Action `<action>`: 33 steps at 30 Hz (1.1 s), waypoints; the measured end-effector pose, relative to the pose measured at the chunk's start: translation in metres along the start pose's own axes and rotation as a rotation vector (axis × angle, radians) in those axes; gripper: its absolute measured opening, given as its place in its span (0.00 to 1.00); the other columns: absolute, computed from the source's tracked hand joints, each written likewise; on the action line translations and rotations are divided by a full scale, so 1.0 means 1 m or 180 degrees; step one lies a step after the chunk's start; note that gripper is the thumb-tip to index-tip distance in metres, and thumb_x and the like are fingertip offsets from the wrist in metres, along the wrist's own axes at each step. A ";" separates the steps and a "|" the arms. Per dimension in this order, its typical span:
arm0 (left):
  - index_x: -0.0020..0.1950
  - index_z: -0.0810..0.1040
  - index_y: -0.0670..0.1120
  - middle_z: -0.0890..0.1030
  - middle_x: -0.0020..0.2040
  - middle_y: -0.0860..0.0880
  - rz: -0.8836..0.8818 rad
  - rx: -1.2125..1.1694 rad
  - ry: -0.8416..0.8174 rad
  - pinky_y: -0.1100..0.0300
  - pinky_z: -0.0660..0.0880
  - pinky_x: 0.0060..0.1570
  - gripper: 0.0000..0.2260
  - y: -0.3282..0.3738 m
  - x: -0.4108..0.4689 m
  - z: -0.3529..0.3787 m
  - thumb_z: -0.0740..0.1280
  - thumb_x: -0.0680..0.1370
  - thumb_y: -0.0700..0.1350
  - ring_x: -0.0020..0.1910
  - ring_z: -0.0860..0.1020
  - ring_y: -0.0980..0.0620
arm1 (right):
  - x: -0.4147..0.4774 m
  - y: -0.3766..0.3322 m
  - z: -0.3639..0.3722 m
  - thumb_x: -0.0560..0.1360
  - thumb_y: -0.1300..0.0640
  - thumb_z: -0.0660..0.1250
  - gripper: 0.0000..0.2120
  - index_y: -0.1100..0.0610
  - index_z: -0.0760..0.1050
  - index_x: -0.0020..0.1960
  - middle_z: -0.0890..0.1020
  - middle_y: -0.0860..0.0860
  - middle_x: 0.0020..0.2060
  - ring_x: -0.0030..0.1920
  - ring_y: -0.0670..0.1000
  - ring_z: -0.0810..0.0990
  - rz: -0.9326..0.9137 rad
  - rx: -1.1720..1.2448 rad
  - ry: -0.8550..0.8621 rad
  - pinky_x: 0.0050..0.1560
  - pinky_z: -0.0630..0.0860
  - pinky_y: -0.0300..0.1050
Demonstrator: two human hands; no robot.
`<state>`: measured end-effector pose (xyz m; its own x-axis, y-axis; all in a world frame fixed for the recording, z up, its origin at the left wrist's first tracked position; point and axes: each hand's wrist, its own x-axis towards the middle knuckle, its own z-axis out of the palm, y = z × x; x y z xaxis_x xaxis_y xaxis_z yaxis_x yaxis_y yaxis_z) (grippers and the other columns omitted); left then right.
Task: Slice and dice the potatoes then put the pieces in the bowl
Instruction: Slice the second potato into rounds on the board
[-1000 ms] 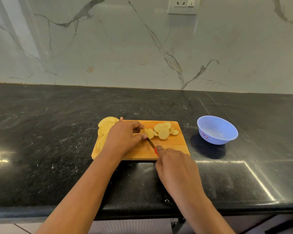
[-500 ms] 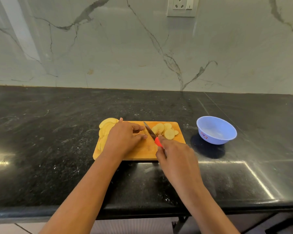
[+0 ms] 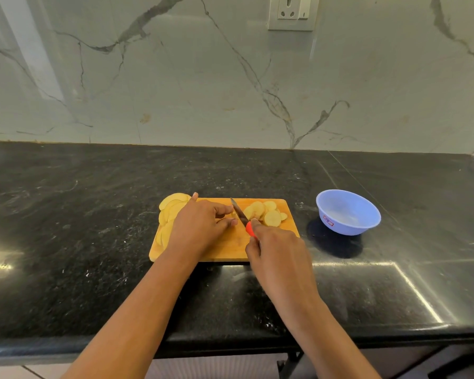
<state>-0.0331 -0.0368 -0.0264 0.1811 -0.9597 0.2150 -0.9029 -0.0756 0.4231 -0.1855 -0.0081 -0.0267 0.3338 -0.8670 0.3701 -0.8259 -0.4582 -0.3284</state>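
The wooden cutting board point(image 3: 225, 248) lies flat on the black stone countertop point(image 3: 93, 242), near its front edge. The left hand point(image 3: 200, 225) rests on the left half of the board with fingers curled and tips down, pinching a small potato piece point(image 3: 233, 214); only a sliver of it shows at the fingertips. The right hand point(image 3: 278, 251) grips the red handle of the knife point(image 3: 240, 214), fingers wrapped around it. The blade points away from the person and stands just beside the left fingertips. Whether the edge touches the piece cannot be determined. One group of round potato slices point(image 3: 267, 213) lies on the far right corner of the board, to the right of the blade. A second group of slices point(image 3: 169, 212) overlaps the board's left edge, partly under the left hand. The blue bowl point(image 3: 340, 224) stands upright on the countertop, right of the board and apart from it. A marble backsplash point(image 3: 175, 91) rises behind the countertop.
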 end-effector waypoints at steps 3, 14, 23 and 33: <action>0.66 0.76 0.54 0.81 0.60 0.54 0.0119 -0.0032 0.0003 0.59 0.44 0.73 0.17 -0.001 0.000 0.001 0.65 0.77 0.55 0.59 0.77 0.56 | 0.006 -0.002 0.003 0.82 0.52 0.53 0.20 0.50 0.63 0.74 0.80 0.47 0.54 0.48 0.46 0.78 -0.0003 -0.0092 -0.0014 0.43 0.72 0.38; 0.65 0.77 0.53 0.82 0.58 0.53 0.0294 0.0043 0.0110 0.61 0.40 0.72 0.16 0.002 -0.002 0.001 0.65 0.78 0.53 0.53 0.79 0.56 | 0.002 -0.001 0.003 0.82 0.54 0.52 0.19 0.51 0.63 0.72 0.79 0.49 0.54 0.49 0.50 0.78 -0.0165 -0.0300 -0.0227 0.44 0.71 0.42; 0.65 0.77 0.52 0.83 0.54 0.51 0.0224 -0.0131 0.0150 0.60 0.41 0.73 0.16 -0.001 -0.001 0.004 0.66 0.78 0.53 0.53 0.80 0.55 | 0.001 -0.003 0.008 0.82 0.55 0.53 0.16 0.53 0.67 0.68 0.78 0.50 0.50 0.43 0.49 0.73 -0.0140 -0.0428 -0.0572 0.35 0.63 0.40; 0.64 0.77 0.50 0.83 0.54 0.51 0.0009 -0.0302 0.0280 0.60 0.46 0.73 0.15 0.001 -0.003 0.002 0.66 0.78 0.46 0.48 0.81 0.56 | -0.021 0.030 -0.008 0.80 0.50 0.56 0.20 0.46 0.65 0.72 0.80 0.45 0.46 0.43 0.49 0.78 -0.0124 -0.0246 0.0033 0.39 0.70 0.42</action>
<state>-0.0354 -0.0342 -0.0289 0.2160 -0.9320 0.2910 -0.8632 -0.0430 0.5030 -0.2211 -0.0019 -0.0373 0.3620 -0.8465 0.3903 -0.8452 -0.4747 -0.2456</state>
